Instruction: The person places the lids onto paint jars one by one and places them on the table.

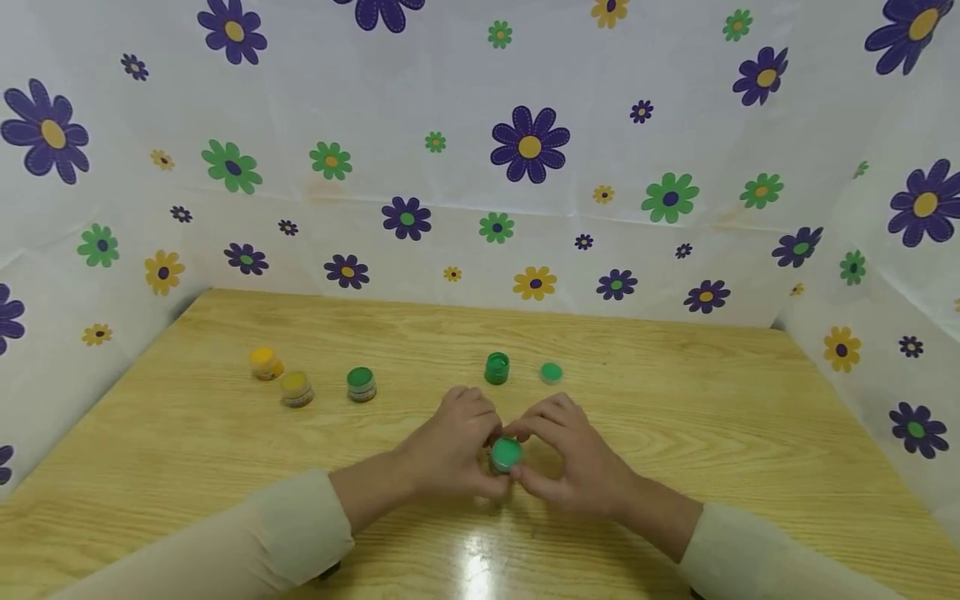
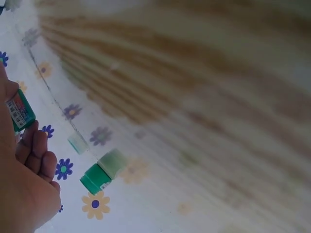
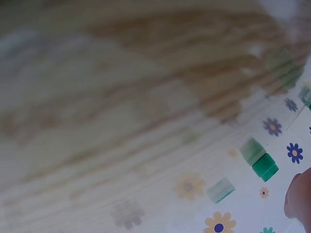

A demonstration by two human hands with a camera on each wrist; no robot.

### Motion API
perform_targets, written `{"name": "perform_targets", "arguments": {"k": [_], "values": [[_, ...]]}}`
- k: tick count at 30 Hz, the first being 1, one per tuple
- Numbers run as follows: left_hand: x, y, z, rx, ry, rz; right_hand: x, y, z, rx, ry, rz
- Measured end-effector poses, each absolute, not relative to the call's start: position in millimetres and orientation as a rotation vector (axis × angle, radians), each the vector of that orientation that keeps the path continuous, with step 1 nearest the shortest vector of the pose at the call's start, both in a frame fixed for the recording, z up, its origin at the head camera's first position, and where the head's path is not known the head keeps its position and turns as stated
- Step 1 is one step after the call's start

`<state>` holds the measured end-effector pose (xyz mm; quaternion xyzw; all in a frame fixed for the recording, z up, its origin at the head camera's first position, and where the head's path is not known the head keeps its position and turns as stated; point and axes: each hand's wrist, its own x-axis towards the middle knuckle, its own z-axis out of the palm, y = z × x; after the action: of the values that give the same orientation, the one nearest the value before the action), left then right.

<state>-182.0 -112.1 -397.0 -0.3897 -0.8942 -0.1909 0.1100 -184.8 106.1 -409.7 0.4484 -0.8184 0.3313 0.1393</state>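
Both hands meet over a small light green paint jar point(image 1: 506, 454) near the middle of the wooden table. My left hand point(image 1: 457, 446) grips the jar from its left side, thumb toward me. From the right, the thumb and index finger of my right hand point(image 1: 573, 458) pinch the jar around its top. A printed label shows on the jar point(image 2: 20, 114) in the left wrist view, beside the curled fingers of the left hand point(image 2: 29, 174). Only a small part of the right hand point(image 3: 299, 199) enters the right wrist view.
An uncapped green paint jar point(image 1: 497, 368) stands just beyond the hands, with a round green lid point(image 1: 551, 372) to its right. Farther left are a dark green jar point(image 1: 362, 384), a mustard jar point(image 1: 297, 389) and a yellow jar point(image 1: 266, 363). A flower-printed cloth point(image 1: 360, 217) backs the table.
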Motion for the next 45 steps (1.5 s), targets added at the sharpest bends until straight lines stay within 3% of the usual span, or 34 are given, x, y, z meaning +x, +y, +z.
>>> {"name": "perform_targets", "arguments": {"k": [20,33,45], "values": [[-180.7,-103.9,-401.3,-1.191,-2.614,-0.448,-179.6,107.8,-405.8,1.183,-2.529,0.92],[-181.7,-107.6,-400.7,-1.14,-2.708,-0.543,-183.9,107.3,-413.0,1.334,-2.441,1.008],[-180.8,-106.3,-401.5,-1.119,-2.738,-0.608,-179.8,103.5,-406.1,1.147,-2.65,1.004]]}}
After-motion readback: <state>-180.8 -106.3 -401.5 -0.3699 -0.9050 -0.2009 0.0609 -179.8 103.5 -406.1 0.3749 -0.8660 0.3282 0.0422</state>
